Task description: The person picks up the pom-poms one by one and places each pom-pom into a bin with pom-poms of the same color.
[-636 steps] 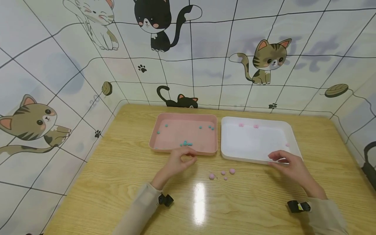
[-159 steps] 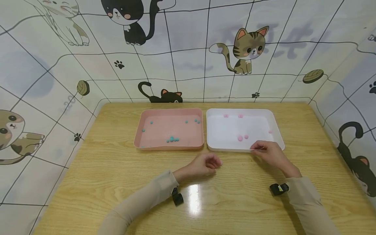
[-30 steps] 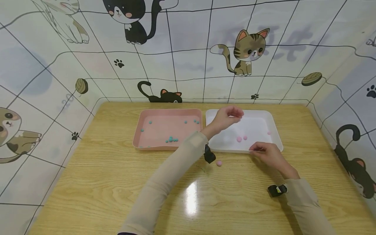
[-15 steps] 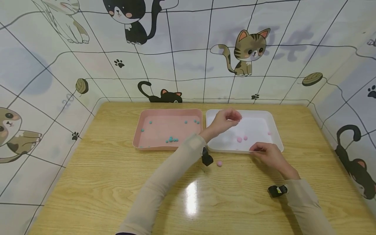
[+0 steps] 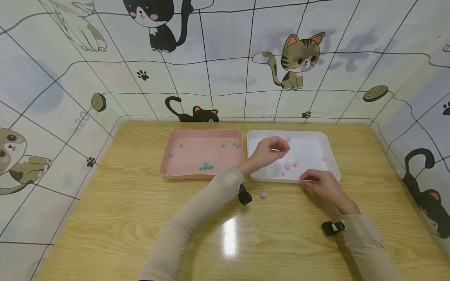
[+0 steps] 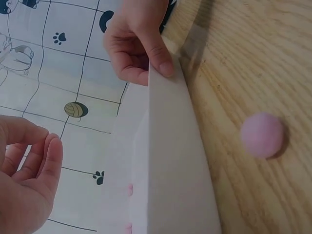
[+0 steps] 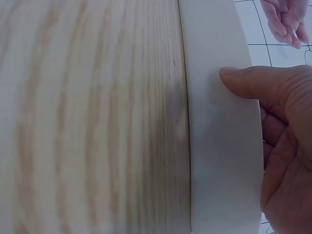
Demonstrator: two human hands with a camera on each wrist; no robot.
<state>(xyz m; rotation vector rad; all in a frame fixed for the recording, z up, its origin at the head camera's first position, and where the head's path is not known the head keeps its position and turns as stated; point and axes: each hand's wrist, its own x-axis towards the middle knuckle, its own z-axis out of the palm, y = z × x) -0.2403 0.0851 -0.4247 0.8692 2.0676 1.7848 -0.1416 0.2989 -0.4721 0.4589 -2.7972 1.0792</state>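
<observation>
My right hand (image 5: 321, 185) grips the front rim of the white tray (image 5: 313, 175), thumb outside and fingers inside, as the right wrist view shows. Over the same tray's left part is my left hand (image 5: 266, 155), its fingers loosely curled. In the left wrist view the thumb and fingertips (image 6: 54, 146) come close together, with nothing visible between them. Small pink balls lie in the tray, among them a larger one (image 5: 287, 166) and a tiny one (image 5: 283, 174) near the front rim. One pink ball (image 5: 263, 194) rests on the table before the tray.
A pink tray (image 5: 191, 176) stands left of the white one, holding several small teal balls (image 5: 205, 166). My left forearm crosses its front right corner. The wooden table (image 5: 133, 218) runs up to a wall covering (image 5: 232, 78) printed with cats.
Earlier, several pink balls lay on the table; now one does, and the white tray holds more. Lately my left hand drew slightly back and a tiny ball showed by the front rim.
</observation>
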